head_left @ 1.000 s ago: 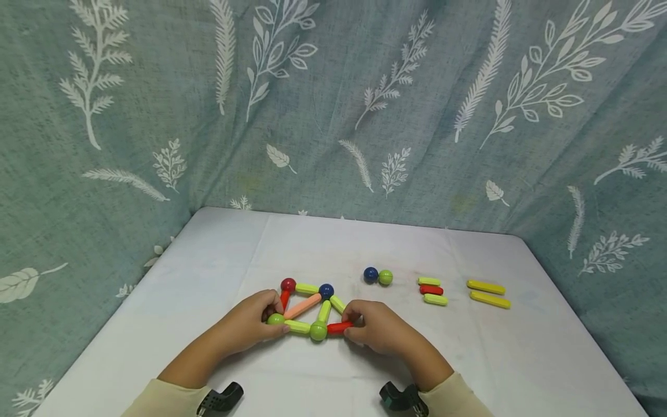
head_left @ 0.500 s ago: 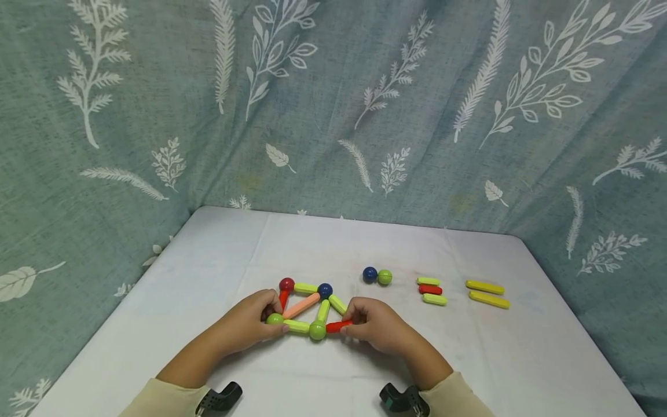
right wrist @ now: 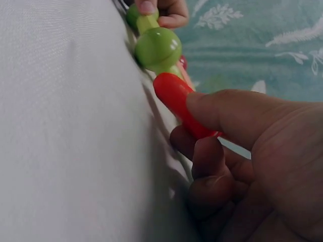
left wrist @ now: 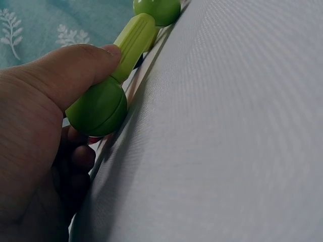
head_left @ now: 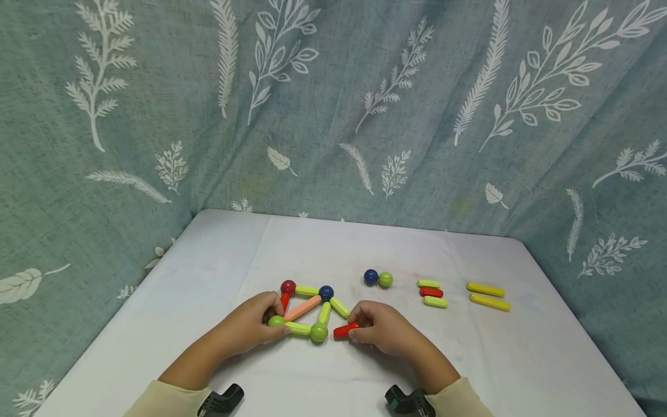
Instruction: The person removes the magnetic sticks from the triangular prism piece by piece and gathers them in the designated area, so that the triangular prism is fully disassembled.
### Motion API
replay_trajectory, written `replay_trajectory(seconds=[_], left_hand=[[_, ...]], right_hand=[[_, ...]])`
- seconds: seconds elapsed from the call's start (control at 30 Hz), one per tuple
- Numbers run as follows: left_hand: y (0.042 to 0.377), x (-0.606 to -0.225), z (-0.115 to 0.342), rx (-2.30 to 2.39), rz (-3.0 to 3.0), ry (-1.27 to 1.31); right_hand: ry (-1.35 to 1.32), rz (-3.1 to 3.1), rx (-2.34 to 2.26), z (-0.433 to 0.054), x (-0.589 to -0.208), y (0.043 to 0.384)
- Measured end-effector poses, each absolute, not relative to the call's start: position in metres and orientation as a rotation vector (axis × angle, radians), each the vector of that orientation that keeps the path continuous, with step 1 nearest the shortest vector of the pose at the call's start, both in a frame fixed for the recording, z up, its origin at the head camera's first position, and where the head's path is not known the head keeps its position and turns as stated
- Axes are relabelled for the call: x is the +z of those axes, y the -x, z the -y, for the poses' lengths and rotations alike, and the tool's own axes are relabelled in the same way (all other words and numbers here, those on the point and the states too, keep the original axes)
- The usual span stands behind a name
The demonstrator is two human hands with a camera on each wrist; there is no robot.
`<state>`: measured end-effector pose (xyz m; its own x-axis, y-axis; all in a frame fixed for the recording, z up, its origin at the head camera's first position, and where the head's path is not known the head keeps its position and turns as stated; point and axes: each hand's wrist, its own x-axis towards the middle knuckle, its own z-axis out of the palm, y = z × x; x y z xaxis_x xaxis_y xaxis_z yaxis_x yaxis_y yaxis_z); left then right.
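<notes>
A flat shape of magnetic rods and balls lies on the white table. My left hand [head_left: 250,324] grips the green ball [left wrist: 103,108] at its near left corner, the thumb reaching onto a yellow-green rod [left wrist: 135,43]. My right hand [head_left: 383,329] pinches a short red rod [right wrist: 174,98] between thumb and fingers. In the head view a gap separates this rod from the middle green ball [head_left: 319,332]. A blue ball [head_left: 326,293], a red ball [head_left: 288,287] and a peach rod [head_left: 303,308] belong to the shape. A yellow-green rod [head_left: 340,307] slants from the blue ball toward my right hand.
Behind the shape, a loose blue ball [head_left: 370,277] and green ball [head_left: 385,280] sit side by side. Farther right lie short rods, one a red rod [head_left: 431,292], and two long yellow rods [head_left: 490,302]. A patterned curtain [head_left: 323,116] surrounds the white table [head_left: 292,243].
The red rod in my right hand has come away from the middle green ball, moving slightly right and tilting. My left hand keeps its hold on the corner ball.
</notes>
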<state>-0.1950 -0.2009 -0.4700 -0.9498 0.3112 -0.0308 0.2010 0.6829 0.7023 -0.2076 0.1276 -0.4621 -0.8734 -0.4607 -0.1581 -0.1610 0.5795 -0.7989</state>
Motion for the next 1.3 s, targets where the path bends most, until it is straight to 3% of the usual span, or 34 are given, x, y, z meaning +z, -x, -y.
replay_trajectory(seconds=[0.27, 0.67, 1.3], left_hand=[[0.196, -0.473, 0.2, 1.114, -2.755, -0.422], [0.197, -0.474, 0.201, 1.11, -2.765, -0.437], [0.199, -0.475, 0.2, 1.088, -2.761, -0.408]], right_hand=[[0.383, -2.524, -1.172, -0.156, -0.462, 0.206], [-0.017, -2.637, -1.217, -0.218, -0.459, 0.2], [-0.306, -2.77, -1.043, -0.28, -0.461, 0.203]])
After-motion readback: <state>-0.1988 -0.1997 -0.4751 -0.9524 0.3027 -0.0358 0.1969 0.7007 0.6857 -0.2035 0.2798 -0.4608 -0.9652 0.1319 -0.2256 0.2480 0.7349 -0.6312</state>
